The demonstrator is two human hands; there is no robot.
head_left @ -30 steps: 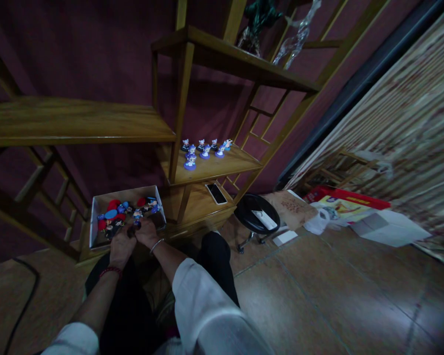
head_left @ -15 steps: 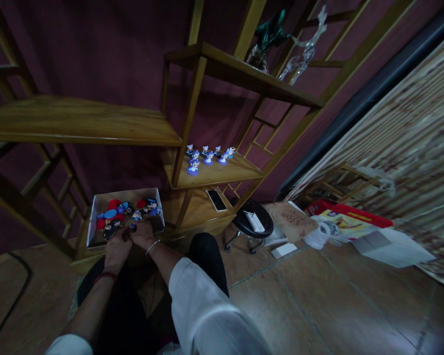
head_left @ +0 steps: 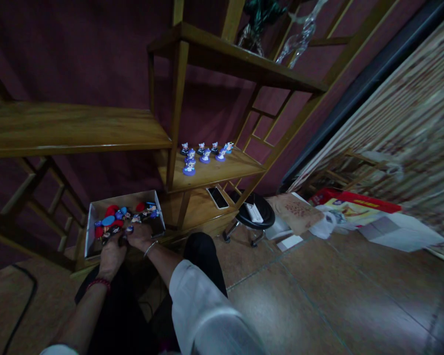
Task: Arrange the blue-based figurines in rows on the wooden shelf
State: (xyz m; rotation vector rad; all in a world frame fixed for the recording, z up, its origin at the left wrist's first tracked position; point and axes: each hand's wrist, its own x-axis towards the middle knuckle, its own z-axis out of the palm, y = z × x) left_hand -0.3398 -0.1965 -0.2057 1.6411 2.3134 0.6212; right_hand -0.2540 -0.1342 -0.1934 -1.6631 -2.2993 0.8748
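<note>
An open cardboard box (head_left: 88,234) holds several small toy figurines in red, blue and black, heaped together. At its front edge my right hand (head_left: 139,237) is closed around a small figurine (head_left: 129,229) with a blue-purple end showing. My left hand (head_left: 113,255) is close beside it, fingers curled in at the same spot; what they grip is hidden in shadow. On the shelf to the right stand several purple-and-white figurines (head_left: 189,167), with several small dark ones (head_left: 202,148) behind them.
A phone (head_left: 217,197) lies on the low wooden shelf. Right of it is a black wheeled stool (head_left: 264,217) with a white item on top. Boxes and bags, including a white box (head_left: 401,231), lie on the tiled floor. A wooden upright (head_left: 175,118) divides the shelves.
The view has shifted slightly. Both hands stay together at the box's front edge, with the right hand and the blue-purple figurine slightly farther over the box.
</note>
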